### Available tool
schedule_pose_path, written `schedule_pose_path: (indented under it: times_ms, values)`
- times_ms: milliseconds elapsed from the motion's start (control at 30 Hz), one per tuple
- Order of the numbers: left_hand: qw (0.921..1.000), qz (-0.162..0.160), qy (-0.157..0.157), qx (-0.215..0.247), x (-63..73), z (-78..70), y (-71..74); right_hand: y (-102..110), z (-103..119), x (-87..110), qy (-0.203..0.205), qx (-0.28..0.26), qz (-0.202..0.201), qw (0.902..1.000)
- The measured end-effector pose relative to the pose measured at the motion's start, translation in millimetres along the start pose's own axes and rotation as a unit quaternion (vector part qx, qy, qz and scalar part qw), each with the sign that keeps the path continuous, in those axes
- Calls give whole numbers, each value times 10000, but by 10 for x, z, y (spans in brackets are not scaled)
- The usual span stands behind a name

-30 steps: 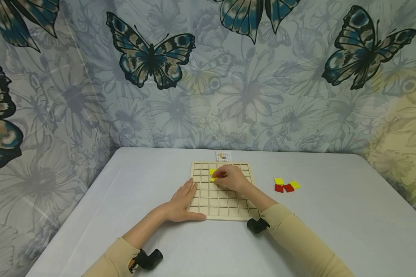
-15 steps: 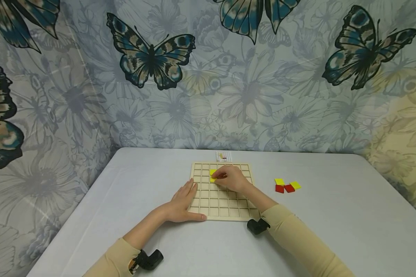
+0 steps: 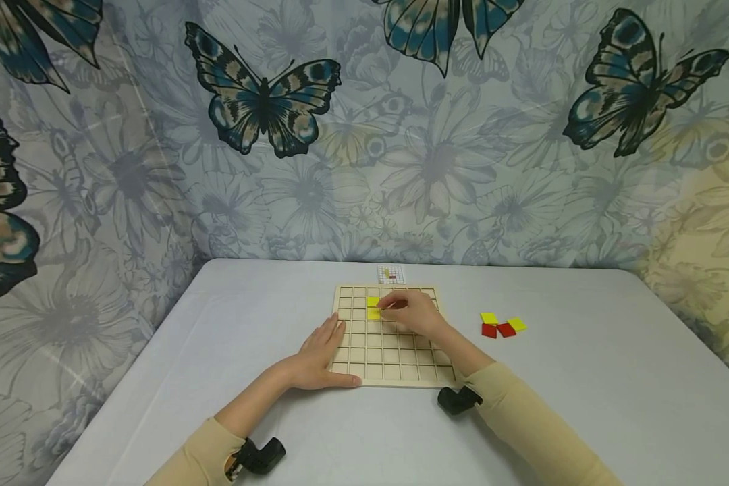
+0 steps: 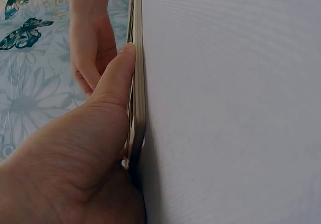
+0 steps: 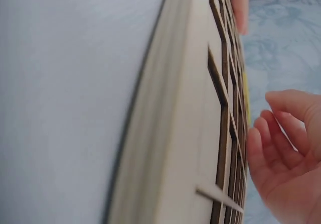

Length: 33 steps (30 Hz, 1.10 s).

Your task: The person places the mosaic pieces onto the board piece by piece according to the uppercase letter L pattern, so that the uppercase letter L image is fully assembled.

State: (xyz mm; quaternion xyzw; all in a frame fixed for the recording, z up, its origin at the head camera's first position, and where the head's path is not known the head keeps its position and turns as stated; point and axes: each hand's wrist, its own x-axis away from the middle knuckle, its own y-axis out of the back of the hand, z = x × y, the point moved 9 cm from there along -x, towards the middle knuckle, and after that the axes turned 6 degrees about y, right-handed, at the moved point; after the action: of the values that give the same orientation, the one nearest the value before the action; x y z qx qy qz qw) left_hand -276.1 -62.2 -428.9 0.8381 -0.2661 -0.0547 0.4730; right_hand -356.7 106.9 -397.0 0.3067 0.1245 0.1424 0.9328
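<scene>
A square wooden grid board (image 3: 376, 354) lies flat on the table. Two yellow tiles sit in its upper part: a far yellow tile (image 3: 373, 302) and, directly in front of it, a near yellow tile (image 3: 373, 314). My right hand (image 3: 414, 314) hovers just right of them, fingers loosely bent. In the right wrist view, that hand's thumb and forefinger are apart with nothing between them. Straight-fingered, my left hand (image 3: 318, 358) rests along the board's left edge, its thumb at the front-left corner. The left wrist view shows the left thumb (image 4: 118, 76) against the board's edge.
Right of the board lie loose tiles: a yellow one (image 3: 489, 318), another yellow one (image 3: 516, 325), a red one (image 3: 489, 331) and a second red one (image 3: 507, 330). Behind the board is a small printed grid card (image 3: 391, 274). A butterfly-patterned backdrop (image 3: 437, 169) stands behind the white table (image 3: 583, 378).
My right hand has shifted slightly right, off the near yellow tile, which now shows more fully. The left hand has stayed in place on the board.
</scene>
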Motion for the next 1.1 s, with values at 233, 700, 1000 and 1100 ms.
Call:
schedule_pose_path:
  times_ms: [233, 700, 1000, 1100]
  values:
    - [10000, -6, -1, 5, -3, 10, -4, 134, -129, 91, -394, -613, -118, 9973]
    - [10000, -1, -21, 30, 10, -17, 3, 494, -327, 328, -817, -1076, -251, 9905]
    - [10000, -6, -51, 10, 9, -34, 6, 789, -468, 474, -730, -873, -398, 9927]
    - [10000, 12, -36, 36, 16, -35, 7, 903, -552, 527, -823, -647, -450, 9935]
